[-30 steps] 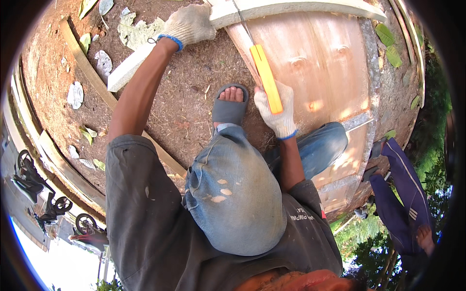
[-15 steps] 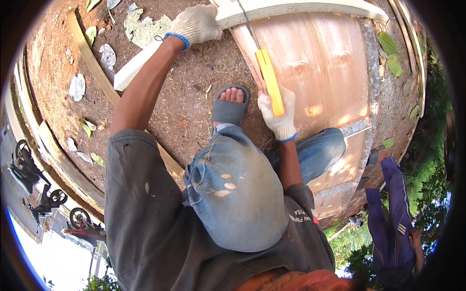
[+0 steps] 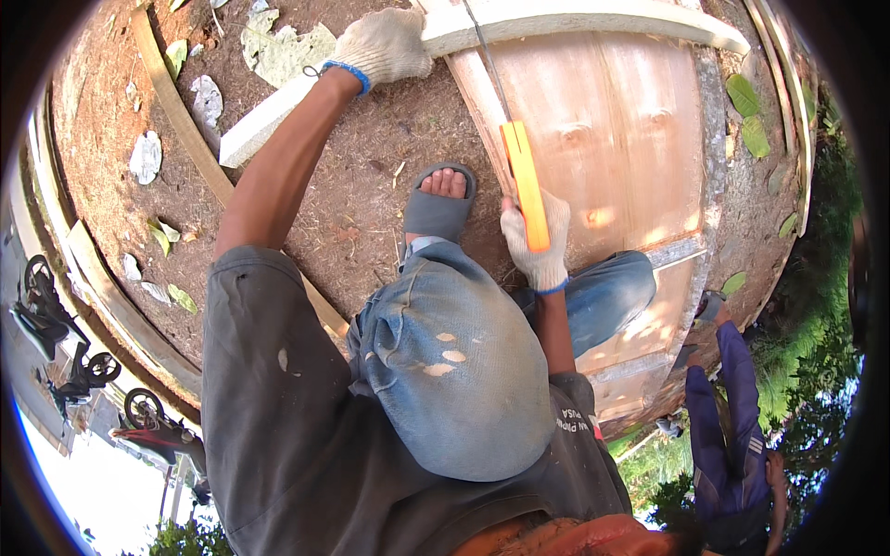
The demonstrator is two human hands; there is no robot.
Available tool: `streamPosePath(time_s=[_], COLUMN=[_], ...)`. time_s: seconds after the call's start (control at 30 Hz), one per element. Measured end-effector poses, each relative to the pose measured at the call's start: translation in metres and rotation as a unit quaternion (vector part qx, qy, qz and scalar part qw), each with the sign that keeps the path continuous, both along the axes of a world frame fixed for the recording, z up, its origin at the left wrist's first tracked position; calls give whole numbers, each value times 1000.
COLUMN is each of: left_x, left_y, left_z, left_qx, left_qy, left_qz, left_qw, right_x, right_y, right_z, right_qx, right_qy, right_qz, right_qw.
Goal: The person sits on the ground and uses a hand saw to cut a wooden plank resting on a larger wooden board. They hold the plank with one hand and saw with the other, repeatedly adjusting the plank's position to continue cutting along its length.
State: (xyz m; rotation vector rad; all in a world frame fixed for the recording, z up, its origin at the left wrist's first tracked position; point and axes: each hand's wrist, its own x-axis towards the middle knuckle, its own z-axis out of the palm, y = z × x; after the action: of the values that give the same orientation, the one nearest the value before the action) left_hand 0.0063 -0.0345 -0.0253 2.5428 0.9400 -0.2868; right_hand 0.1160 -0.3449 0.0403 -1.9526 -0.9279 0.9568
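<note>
A long pale wooden plank (image 3: 603,20) lies crosswise at the far side, over the edge of a wooden panel (image 3: 640,130). My left hand (image 3: 385,48), in a white knit glove with a blue cuff, is closed around the plank left of the saw. My right hand (image 3: 540,236), gloved the same way, grips the yellow-orange handle of a hand saw (image 3: 523,181). The saw's thin dark blade runs away from me and crosses the plank just right of my left hand. Its far end is cut off by the picture's upper edge.
My sandalled foot (image 3: 438,208) rests on bare soil between my hands. A narrow wooden strip (image 3: 176,102) and dry leaves (image 3: 146,157) lie to the left. Motorcycles (image 3: 153,426) stand beyond at far left. Another person in dark purple trousers (image 3: 728,417) is at the right.
My right hand has drawn the saw back toward me and slightly right, its blade still across the plank. My left hand keeps its grip. The other person's legs appear shifted lower and left.
</note>
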Motion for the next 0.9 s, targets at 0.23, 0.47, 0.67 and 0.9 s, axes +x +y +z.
streamPosePath(time_s=[0.23,0.47,0.67,0.9], left_x=[6,11,12,8], left_y=[7,-1,2,3], left_z=[2,14,6,6], left_qx=[25,14,26,23], left_qy=[64,49,56,61], left_qz=[-27,-22,-15,-19], left_qw=[997,998,998,998], right_x=[-4,-3,7,-24], right_y=[-41,-81,16,-131], right_z=[25,38,-16,65], right_qx=[-62,-80,96,-17], right_qy=[-45,46,3,-12], right_qz=[25,-13,-46,13], right_qw=[997,996,994,1000])
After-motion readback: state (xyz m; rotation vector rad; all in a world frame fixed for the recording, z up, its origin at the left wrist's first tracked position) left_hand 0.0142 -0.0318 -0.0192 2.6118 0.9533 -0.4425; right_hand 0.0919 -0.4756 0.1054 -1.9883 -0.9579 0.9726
